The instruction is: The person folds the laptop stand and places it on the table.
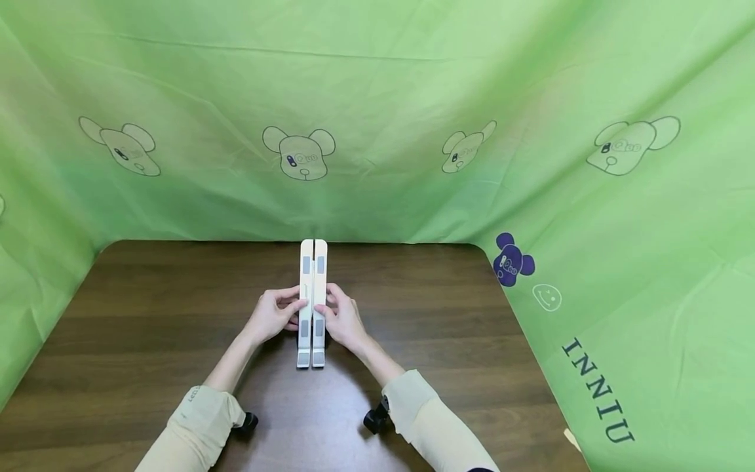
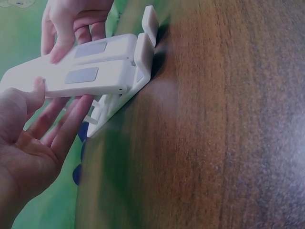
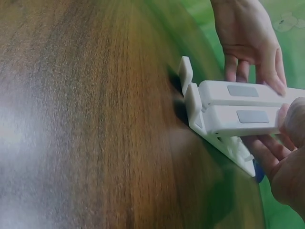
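Note:
A white folding laptop stand [image 1: 320,282] with grey pads stands partly folded at the middle of the table, its two bars side by side with a narrow gap. My left hand [image 1: 272,316] holds the left bar, thumb on the top face and fingers underneath. On the other side, my right hand [image 1: 345,318] grips the right bar the same way. In the left wrist view, the stand [image 2: 107,85] shows upturned lips at its near end and slanted legs below the bars. The right wrist view shows those lips [image 3: 194,105] close to the wood.
The dark brown wooden table [image 1: 177,354] spreads out around both hands. A green cloth [image 1: 377,85] with printed bear heads hangs behind it and along both sides. Black wrist devices [image 1: 246,425] hang from the cuffs, low over the table.

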